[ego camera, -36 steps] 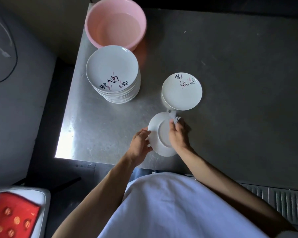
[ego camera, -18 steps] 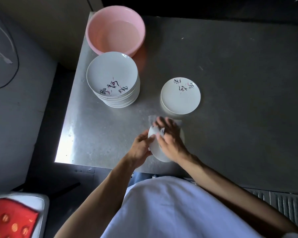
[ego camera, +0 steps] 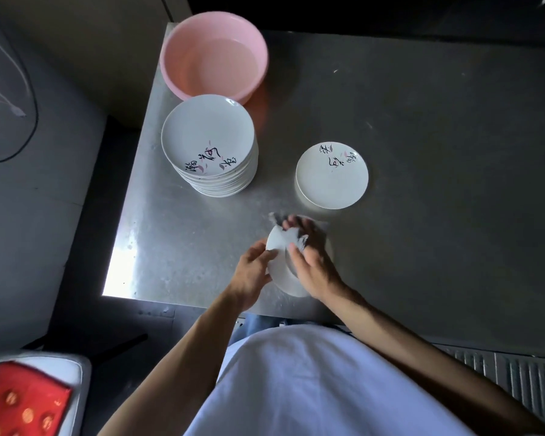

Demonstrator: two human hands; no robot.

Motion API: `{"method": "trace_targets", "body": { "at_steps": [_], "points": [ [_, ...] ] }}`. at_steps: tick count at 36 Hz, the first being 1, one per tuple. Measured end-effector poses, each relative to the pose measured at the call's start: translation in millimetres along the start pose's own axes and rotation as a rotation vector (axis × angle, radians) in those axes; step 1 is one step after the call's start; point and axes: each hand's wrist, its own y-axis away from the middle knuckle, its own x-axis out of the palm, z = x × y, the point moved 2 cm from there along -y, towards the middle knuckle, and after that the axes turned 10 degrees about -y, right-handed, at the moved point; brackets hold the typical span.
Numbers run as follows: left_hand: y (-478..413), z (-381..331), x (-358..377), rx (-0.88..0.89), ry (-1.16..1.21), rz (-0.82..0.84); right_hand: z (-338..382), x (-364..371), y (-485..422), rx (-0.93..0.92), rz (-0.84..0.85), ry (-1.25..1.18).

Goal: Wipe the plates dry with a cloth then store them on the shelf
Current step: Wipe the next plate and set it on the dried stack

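Small white ceramic plate is held tilted over the near edge of the grey metal table, its left rim gripped by the left hand. Crumpled white cloth is pinched and pressed on it by the right hand.

1. A left hand grips the left edge of a white plate, held tilted just above the near edge of a metal table.
2. A right hand holds a white cloth against the plate's face; the cloth is blurred.
3. A tall stack of plates with black writing stands further back on the left, just in front of a pink basin.
4. A small plate with the same writing lies on the right, apart from the stack.
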Motion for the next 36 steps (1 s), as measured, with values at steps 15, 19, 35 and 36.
{"method": "trace_targets", "body": {
  "at_steps": [15,19,35,36],
  "points": [
    [4,-4,-5,0.046,-0.087,0.058,3,4,4,-0.152,0.282,0.300],
    [4,3,-4,0.036,-0.012,0.033,-22,-1,-5,0.085,-0.033,0.292],
    [2,-4,-12,0.018,0.035,0.033,-19,7,-4,0.237,-0.147,0.198],
    [1,-3,-12,0.016,0.027,0.030,-22,4,-5,0.418,-0.262,0.122]
  ]
}}
